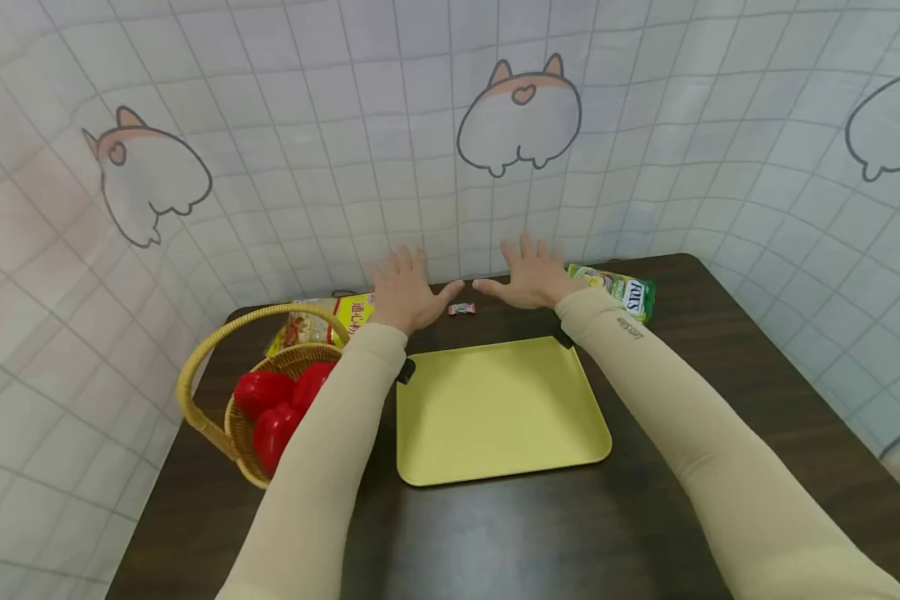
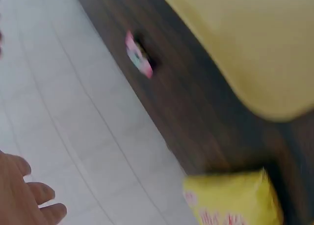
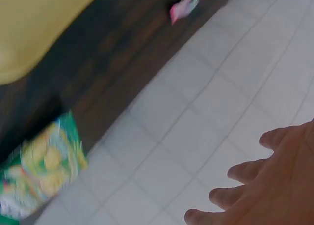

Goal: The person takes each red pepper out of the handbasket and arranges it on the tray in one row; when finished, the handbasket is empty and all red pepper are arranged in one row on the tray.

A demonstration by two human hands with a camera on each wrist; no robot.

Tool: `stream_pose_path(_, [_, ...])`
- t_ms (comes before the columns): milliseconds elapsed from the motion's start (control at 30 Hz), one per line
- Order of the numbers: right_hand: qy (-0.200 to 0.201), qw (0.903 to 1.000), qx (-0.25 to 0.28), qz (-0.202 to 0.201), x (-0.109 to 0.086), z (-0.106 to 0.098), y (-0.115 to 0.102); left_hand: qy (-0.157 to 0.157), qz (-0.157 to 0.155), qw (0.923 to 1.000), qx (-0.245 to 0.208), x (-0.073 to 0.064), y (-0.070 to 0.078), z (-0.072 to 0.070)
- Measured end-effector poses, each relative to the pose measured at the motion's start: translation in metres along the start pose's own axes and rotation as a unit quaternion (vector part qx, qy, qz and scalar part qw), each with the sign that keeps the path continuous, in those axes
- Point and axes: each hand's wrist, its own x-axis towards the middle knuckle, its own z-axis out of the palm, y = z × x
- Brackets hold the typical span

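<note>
Holding both arms out toward the top middle of the head view, I have my left hand [image 1: 405,296] and right hand [image 1: 531,279] side by side, fingers straight and spread, gripping nothing. My thumbs point at each other with a small gap between the tips. Just below that gap lies the small pink candy [image 1: 462,308], near the far edge of the dark table [image 1: 450,542]; neither hand seems to touch it.

Beside my left wrist, left of centre, is the yellow bag [image 1: 356,312], partly behind my sleeve; the green bag [image 1: 637,296] lies past my right wrist, right of centre. Both wrist views show these bags apart from my fingers. The yellow tray [image 1: 495,417] sits bare in the middle of the frame, and the basket [image 1: 186,387] of red peppers [image 1: 265,393] stands at lower left, partly hidden by my left sleeve.

I'd call this a bare-handed step, with nothing picked up. Any pick-up from here would call for lowering one hand and closing fingertips: a fine pinch for the candy, a wider grasp for either bag.
</note>
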Motion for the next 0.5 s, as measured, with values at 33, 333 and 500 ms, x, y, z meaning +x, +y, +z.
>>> stream_pose_path(33, [0.0,1.0,0.004,-0.004,-0.003,0.004,-0.001,0.001,0.007,0.9999,-0.013,-0.004,0.001,0.002])
stream_pose_path(333, [0.009,0.9966,0.056,-0.059,-0.043,0.048,-0.009,0.051,0.059,0.9941,-0.076,-0.074,-0.001,0.009])
stream_pose_path(500, [0.004,0.9944,0.067,-0.081,-0.061,0.067,-0.01,0.085,0.07,0.9856,-0.128,-0.11,-0.01,0.006])
